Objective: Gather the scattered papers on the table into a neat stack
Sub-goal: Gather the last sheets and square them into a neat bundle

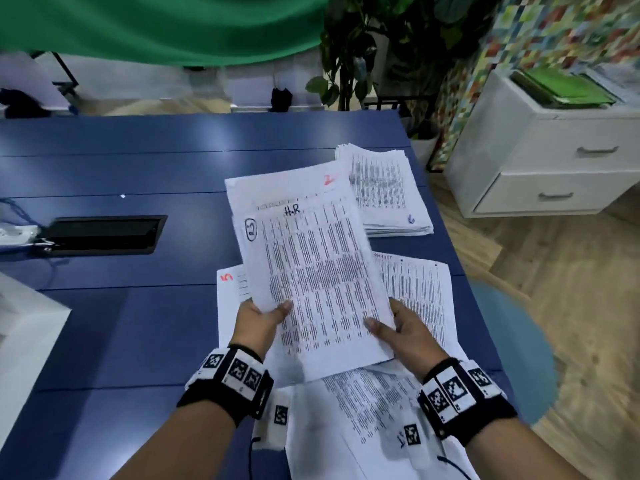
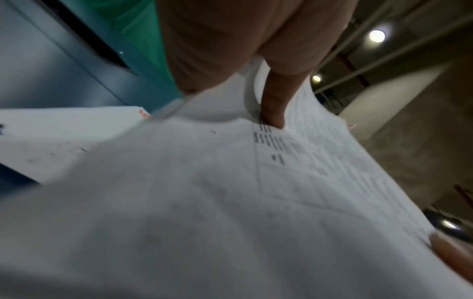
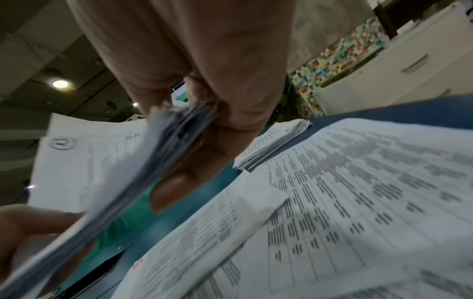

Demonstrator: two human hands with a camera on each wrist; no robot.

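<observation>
**Status: Paper Gathering Partly Complete**

A bundle of printed sheets (image 1: 311, 282) is held above the blue desk (image 1: 104, 306), lifted clear of its surface. The left hand (image 1: 258, 322) grips the bundle's near left edge, thumb on top and fingers beneath. The right hand (image 1: 403, 332) grips the near right edge in the same way. The right wrist view shows the bundle's edge fanned between thumb and fingers, so the sheets are not yet squared.

Done, as far as can be judged:
- Several sheets are collected into the held bundle. Its top page carries a handwritten "H.R" and a circled number.
- A thick pile (image 1: 384, 192) lies at the far right corner of the desk. Its edges are roughly aligned, though slightly ragged.

Left to do:
- A sheet marked with a red "2" (image 1: 277, 185) lies flat beyond the bundle, partly hidden by it.
- A sheet marked with a red "5" (image 1: 230, 306) lies under the left hand.
- One printed sheet (image 1: 419, 292) lies to the right of the bundle.
- More loose sheets (image 1: 363, 407) overlap at the near edge, between the wrists.

The loose sheets lie at differing angles. Estimated progress: about halfway. Remaining work is collecting these sheets, squaring the bundle, and probably uniting it with the far pile.
</observation>
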